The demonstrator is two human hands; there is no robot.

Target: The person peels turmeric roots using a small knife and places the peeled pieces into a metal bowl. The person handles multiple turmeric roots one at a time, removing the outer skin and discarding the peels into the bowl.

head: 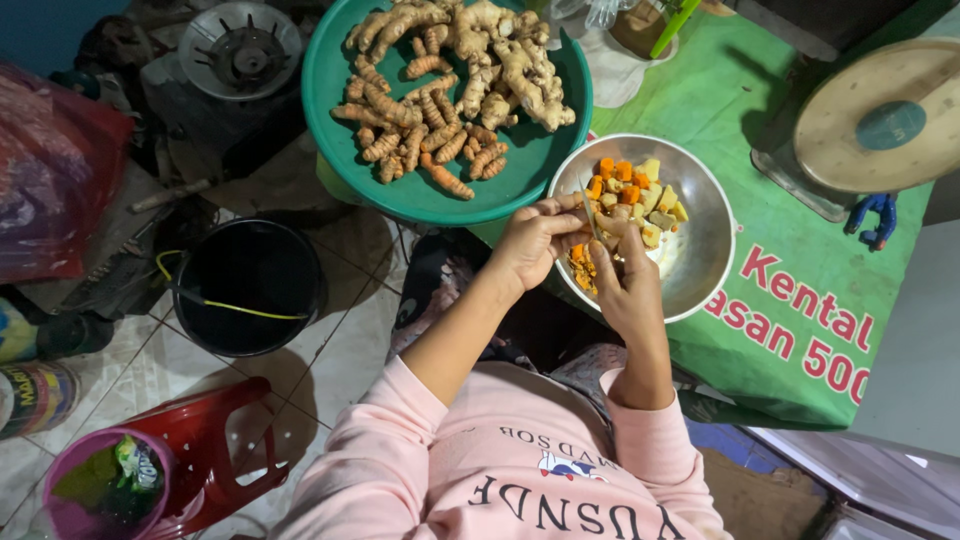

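Head view, looking straight down, shows two bare hands meeting over the near-left rim of one round steel bowl [700, 262]. The left hand [533, 243] has its fingers curled and pinched around a small piece of root, though that piece is mostly covered by the fingers and hard to make out. The right hand [628, 285] is closed on a thin knife [590, 213], whose narrow blade shows between the two hands; its handle is hidden in the grip. Inside the bowl lie about a dozen cut orange and pale yellow root chunks [632, 196], too jumbled for an exact count. Just far-left of the bowl sits one round green plastic tray [420, 195] heaped with knobbly uncut brown roots [450, 85], too many and too overlapped to count; its top edge is cut off by the frame. Both rest on a green printed table cover [770, 130]. At far right stands one weighing scale with a round pale pan [880, 120], partly cut off. On the tiled floor to the left stand one black bucket [250, 290], one red plastic stool [215, 450] and one purple tub [100, 490], the tub cropped at the bottom edge. Pink sleeves fill the near foreground.
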